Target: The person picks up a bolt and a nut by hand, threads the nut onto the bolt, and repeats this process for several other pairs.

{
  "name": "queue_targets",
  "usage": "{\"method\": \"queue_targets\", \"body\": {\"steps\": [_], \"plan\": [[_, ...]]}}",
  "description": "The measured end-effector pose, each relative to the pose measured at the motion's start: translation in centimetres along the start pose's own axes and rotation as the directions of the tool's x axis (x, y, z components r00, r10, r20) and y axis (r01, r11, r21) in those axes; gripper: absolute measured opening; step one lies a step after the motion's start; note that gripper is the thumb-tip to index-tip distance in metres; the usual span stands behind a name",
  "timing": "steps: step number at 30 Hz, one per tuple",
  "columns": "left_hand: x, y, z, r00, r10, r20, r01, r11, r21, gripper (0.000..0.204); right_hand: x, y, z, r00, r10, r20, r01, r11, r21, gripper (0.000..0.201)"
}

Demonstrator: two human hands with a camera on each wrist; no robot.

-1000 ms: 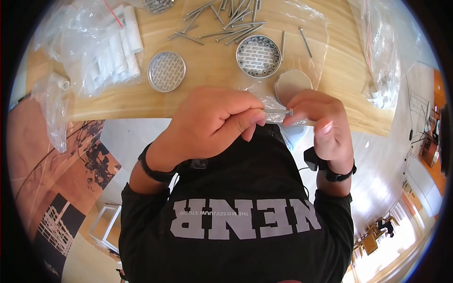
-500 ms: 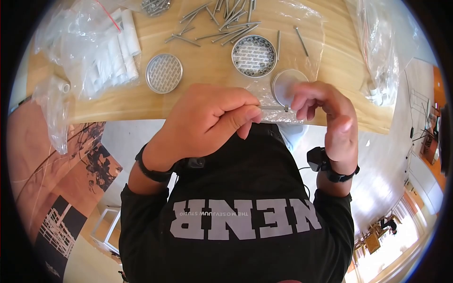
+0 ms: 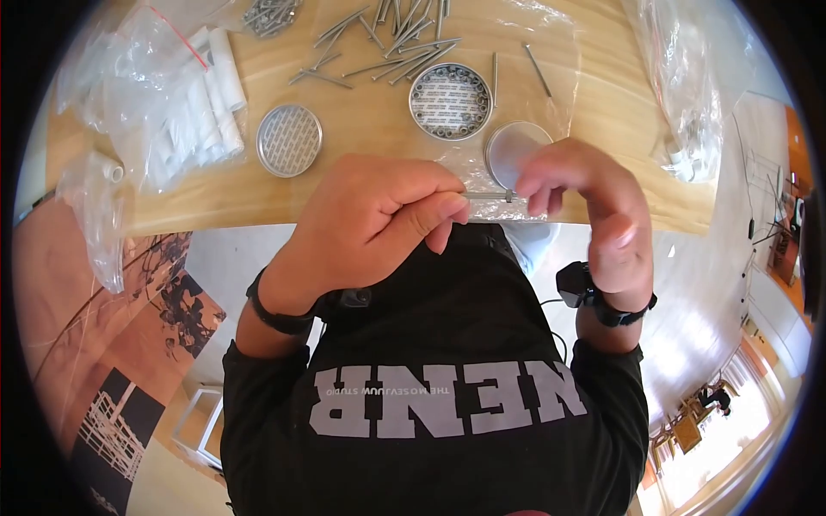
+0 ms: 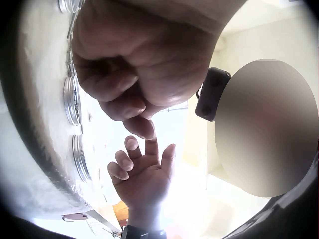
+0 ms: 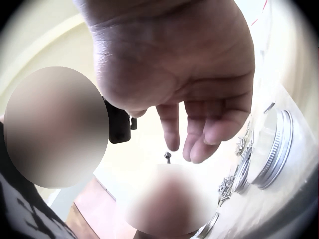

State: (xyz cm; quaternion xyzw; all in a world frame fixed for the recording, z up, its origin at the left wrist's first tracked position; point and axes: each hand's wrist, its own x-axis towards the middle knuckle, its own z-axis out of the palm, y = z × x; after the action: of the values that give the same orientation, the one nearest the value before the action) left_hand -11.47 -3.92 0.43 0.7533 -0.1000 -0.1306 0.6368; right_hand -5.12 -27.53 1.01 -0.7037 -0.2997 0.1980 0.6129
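Wood-grain worktop (image 3: pixel 198 202) backed a bolt (image 3: pixel 489 196) aimed at three o'clock, clamped in the left hand (image 3: pixel 374 219); right hand (image 3: pixel 602 206) hovered beside its end, fingers apart; round tin (image 3: pixel 451 101) at eleven.

The bare left forearm (image 3: pixel 261 338) and bare right forearm (image 3: pixel 605 335) reach forward to the near edge of the pale wooden bench (image 3: pixel 194 206). The left hand (image 3: pixel 370 225) curls inward, thumb pressed toward the index finger. The right hand (image 3: pixel 594 206) faces it, apart, fingers loosely bent, thumb spread away.
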Motion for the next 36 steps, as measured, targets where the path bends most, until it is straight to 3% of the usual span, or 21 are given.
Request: {"method": "queue_targets", "body": {"steps": [1, 5, 7, 10, 11, 12, 14, 15, 16, 18, 20, 22, 26, 28, 30, 32, 34, 35, 36], "plan": [[0.0, 0.1, 0.1, 1.000, 0.003, 0.002, -0.003, 1.000, 0.000, 0.022, 0.0, 0.0, -0.4, 0.994, 0.041, 0.097, -0.037, 0.998, -0.046, 0.078], [0.0, 0.1, 0.0, 1.000, 0.009, -0.021, -0.008, 1.000, 0.008, 0.022, -0.6, 0.5, -1.0, 0.963, 0.161, 0.218, -0.149, 0.986, -0.073, 0.076], [0.0, -0.1, 0.0, 1.000, 0.012, -0.020, -0.011, 1.000, 0.028, 0.021, -0.7, 0.5, -0.5, 0.990, 0.142, -0.011, -0.141, 0.989, 0.054, 0.070], [0.1, -0.2, 0.1, 1.000, 0.014, 0.001, -0.014, 1.000, 0.015, 0.021, -0.3, -0.1, 0.1, 0.998, 0.055, -0.024, -0.052, 0.992, 0.112, 0.066], [0.1, 0.0, 0.0, 1.000, 0.018, 0.012, -0.019, 1.000, 0.022, 0.021, -0.1, 0.1, -0.4, 0.997, 0.036, 0.074, -0.039, 0.998, 0.041, 0.066], [0.2, 0.1, 0.0, 1.000, 0.023, 0.019, -0.024, 0.999, 0.030, 0.022, -0.3, 0.5, -1.1, 0.997, 0.034, 0.070, -0.037, 0.999, 0.036, 0.066], [0.1, -0.2, 0.1, 1.000, 0.029, -0.007, -0.029, 0.999, 0.015, 0.022, -0.8, 1.4, -2.2, 0.926, 0.040, 0.374, -0.021, 0.998, -0.055, 0.064], [0.0, -0.3, 0.1, 0.999, 0.028, -0.036, -0.028, 1.000, 0.002, 0.022, -1.3, 0.5, -1.7, 0.952, 0.194, 0.235, -0.203, 0.979, 0.013, 0.064], [-0.1, -0.2, 0.0, 0.999, 0.024, -0.042, -0.024, 1.000, 0.004, 0.022, -1.1, 0.3, -1.4, 0.951, 0.192, 0.242, -0.202, 0.979, 0.016, 0.064], [-0.1, -0.1, 0.0, 1.000, -0.010, -0.024, 0.010, 1.000, 0.008, 0.022, -0.8, -0.2, -0.7, 0.977, 0.198, -0.085, -0.186, 0.974, 0.126, 0.065], [0.0, -0.1, 0.0, 1.000, -0.008, -0.002, 0.009, 1.000, 0.012, 0.022, -0.3, -0.5, -0.4, 0.984, 0.145, -0.100, -0.134, 0.985, 0.108, 0.065], [0.0, -0.1, 0.1, 1.000, -0.003, 0.015, 0.003, 1.000, 0.018, 0.021, 0.2, -0.2, -0.7, 0.981, 0.016, 0.191, -0.021, 0.999, 0.025, 0.060], [-0.2, -0.2, 0.0, 1.000, 0.015, -0.002, -0.015, 1.000, -0.002, 0.021, -1.2, 0.4, -2.2, 0.932, 0.182, 0.312, -0.186, 0.982, -0.015, 0.056], [-0.4, -0.3, -0.2, 1.000, -0.013, -0.009, 0.013, 1.000, -0.026, 0.021, -1.3, 0.5, -2.0, 0.944, 0.166, 0.285, -0.176, 0.984, 0.010, 0.057], [-0.2, -0.3, -0.2, 1.000, -0.026, 0.008, 0.026, 0.999, -0.025, 0.020, -1.0, 0.0, -1.2, 0.986, 0.157, 0.057, -0.161, 0.984, 0.074, 0.057], [0.0, -0.2, 0.0, 1.000, -0.016, 0.022, 0.017, 1.000, -0.020, 0.021, -0.5, 0.0, -0.6, 0.994, 0.103, 0.033, -0.105, 0.990, 0.098, 0.058], [0.0, -0.2, 0.1, 1.000, -0.010, 0.028, 0.011, 1.000, -0.010, 0.021, -0.2, 0.0, -0.3, 0.984, 0.027, 0.176, -0.042, 0.996, 0.079, 0.055], [0.1, -0.2, 0.1, 0.999, 0.030, 0.029, -0.031, 1.000, 0.001, 0.021, -0.5, -0.1, -1.6, 0.946, 0.141, 0.293, -0.130, 0.990, -0.059, 0.050], [0.0, -0.3, 0.1, 0.997, 0.070, 0.028, -0.070, 0.997, 0.013, 0.021, -0.9, 0.1, -2.0, 0.945, 0.138, 0.297, -0.126, 0.990, -0.058, 0.050]]}}
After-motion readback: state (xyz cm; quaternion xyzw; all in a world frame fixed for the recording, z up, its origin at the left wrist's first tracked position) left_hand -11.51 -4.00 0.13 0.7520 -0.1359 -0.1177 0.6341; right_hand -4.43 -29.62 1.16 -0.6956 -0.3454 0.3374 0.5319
